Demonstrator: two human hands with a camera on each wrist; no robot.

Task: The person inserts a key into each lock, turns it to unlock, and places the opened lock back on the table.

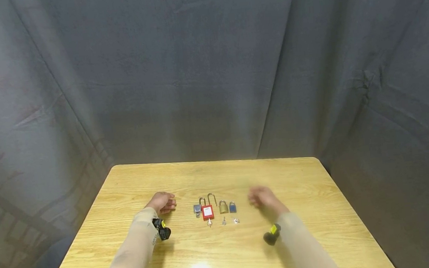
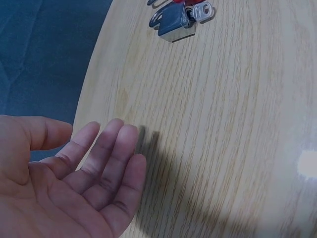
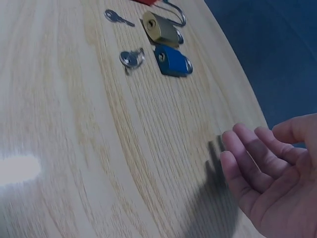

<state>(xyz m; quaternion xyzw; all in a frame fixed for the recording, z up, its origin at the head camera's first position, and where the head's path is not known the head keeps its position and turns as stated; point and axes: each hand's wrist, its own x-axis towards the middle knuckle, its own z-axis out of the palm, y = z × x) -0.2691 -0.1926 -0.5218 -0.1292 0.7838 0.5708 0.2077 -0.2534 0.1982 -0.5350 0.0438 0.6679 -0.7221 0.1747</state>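
Observation:
A row of padlocks lies between my two hands in the head view. From left to right they are a grey padlock (image 1: 197, 208) with a key (image 2: 203, 11) in it, a red padlock (image 1: 207, 212) with a white label, a brass padlock (image 1: 223, 208) and a blue padlock (image 1: 233, 208). My left hand (image 1: 163, 202) is left of the grey padlock, palm turned inward, fingers loosely bent around nothing. To the right of the blue padlock, my right hand (image 1: 263, 198) is blurred in the head view; the right wrist view shows its fingers relaxed and holding nothing.
Loose keys lie in front of the padlocks: one (image 1: 209, 222) below the red, one (image 1: 224, 221) below the brass, and a small shiny bunch (image 1: 236, 220) below the blue. A wooden table (image 1: 225, 252) carries everything. Grey curtains (image 1: 180, 90) hang behind and beside it.

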